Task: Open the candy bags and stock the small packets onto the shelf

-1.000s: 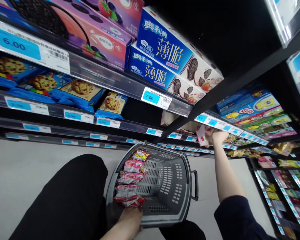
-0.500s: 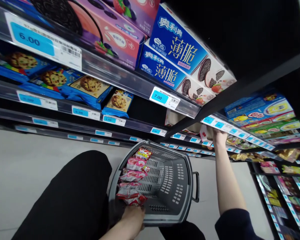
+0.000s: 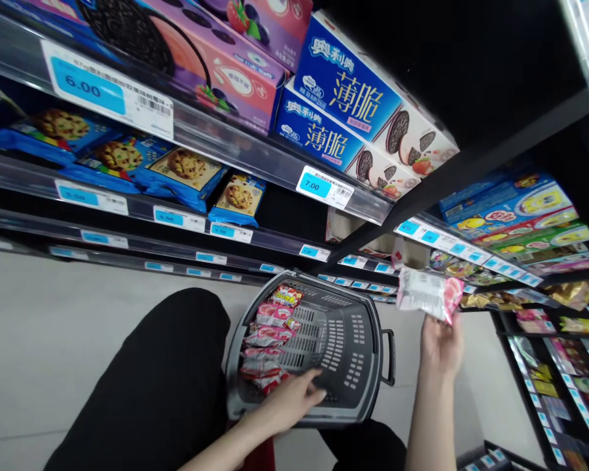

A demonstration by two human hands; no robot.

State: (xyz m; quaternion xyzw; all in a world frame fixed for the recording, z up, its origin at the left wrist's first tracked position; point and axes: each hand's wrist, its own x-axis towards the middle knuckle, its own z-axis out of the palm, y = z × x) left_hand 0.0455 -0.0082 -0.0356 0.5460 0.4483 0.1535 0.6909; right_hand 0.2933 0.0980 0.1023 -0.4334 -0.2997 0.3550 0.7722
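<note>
My right hand (image 3: 440,343) is closed on a pink-and-white snack packet (image 3: 428,294), held up beside the shelves with the palm turned upward. Below it to the left, a grey shopping basket (image 3: 368,392) stands near my legs. My left hand (image 3: 294,396) reaches over the near part of the basket, its fingers apart and holding nothing. Along the basket's left side lie several packets in a row: a red one with yellow lettering (image 3: 285,296) at the far end, then pink ones (image 3: 275,314), and red-and-silver ones (image 3: 264,369) partly hidden by my left hand.
Shelves with price labels (image 3: 324,188) run across the top, holding blue cookie boxes (image 3: 346,82), purple cookie boxes (image 3: 240,78) and blue cookie bags (image 3: 181,167). More boxes (image 3: 510,209) sit in the right bay. Another shelf unit (image 3: 544,386) stands at the far right.
My right hand has come out of the shelf, bringing a pink-and-white packet. My left hand has moved from the packets at the basket's near left to over its near middle, fingers spreading.
</note>
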